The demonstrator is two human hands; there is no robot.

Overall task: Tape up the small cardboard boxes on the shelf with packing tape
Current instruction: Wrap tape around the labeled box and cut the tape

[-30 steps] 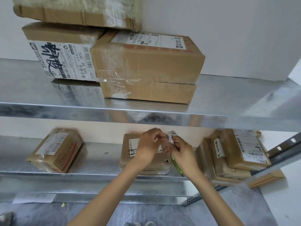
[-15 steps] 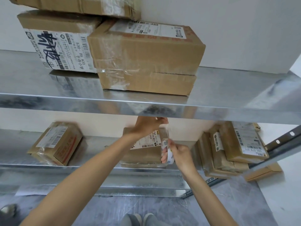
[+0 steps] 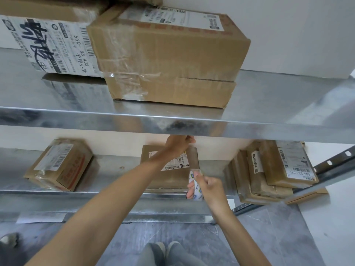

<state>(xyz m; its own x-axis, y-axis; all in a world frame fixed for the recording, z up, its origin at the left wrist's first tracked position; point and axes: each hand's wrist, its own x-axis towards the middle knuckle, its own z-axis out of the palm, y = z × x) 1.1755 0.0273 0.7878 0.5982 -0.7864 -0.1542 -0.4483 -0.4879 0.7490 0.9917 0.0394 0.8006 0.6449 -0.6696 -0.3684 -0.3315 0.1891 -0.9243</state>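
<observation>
Cardboard and brown, the small box [image 3: 169, 179] lies at the middle of the lower shelf [image 3: 119, 169]. The left arm reaches straight forward over it. The left hand [image 3: 179, 145] is at the box's far edge, just under the upper shelf [image 3: 172, 123], with its curled fingers pinching the end of a strip of tape [image 3: 193, 160]. The right hand [image 3: 211, 189] is bent at the wrist by the box's near right corner, with its fingers wrapped round the tape roll [image 3: 196, 189]. The strip is stretched between the two hands.
</observation>
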